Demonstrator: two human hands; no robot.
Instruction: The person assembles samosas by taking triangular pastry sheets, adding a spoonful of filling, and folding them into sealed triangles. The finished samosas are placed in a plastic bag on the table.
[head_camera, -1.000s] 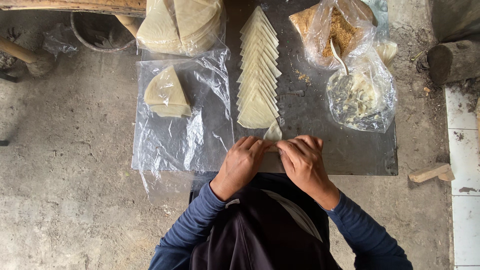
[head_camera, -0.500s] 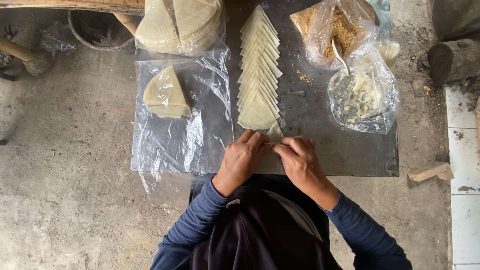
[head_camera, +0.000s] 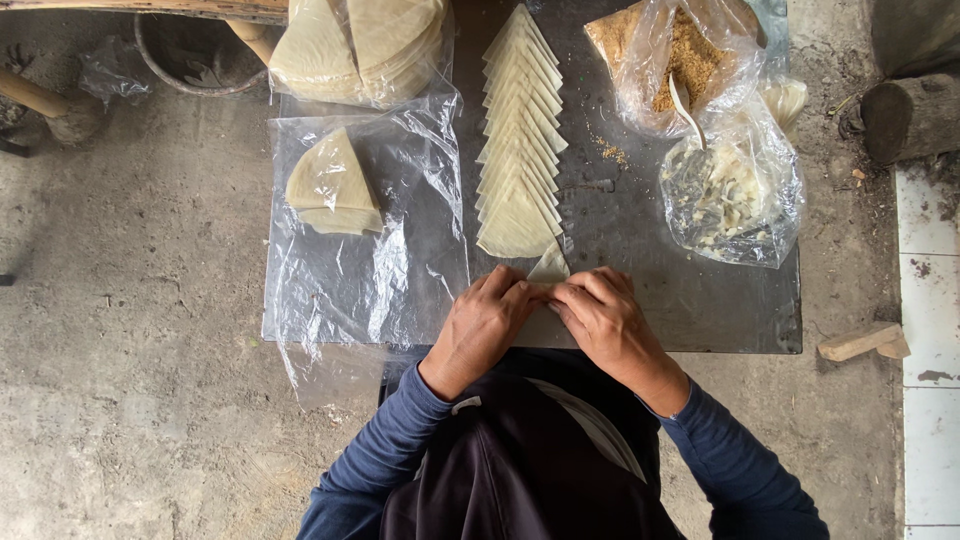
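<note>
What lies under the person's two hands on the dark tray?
Both hands, left hand and right hand, pinch a pale folded wrapper; only its pointed tip shows. The rest, including any filling, is covered by fingers. Beneath is the dark tray.

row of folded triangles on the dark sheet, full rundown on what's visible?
The row of folded triangles is a line of pale cream, thin dough-like wrappers, each folded to a triangle and overlapped like shingles, points toward the far edge. They lie flat on the dark sheet, running from its far edge toward the person. Crinkled clear plastic lies alongside it. At the near end, one more triangle sits pinched between the left hand and right hand. The exact count cannot be told.
</note>
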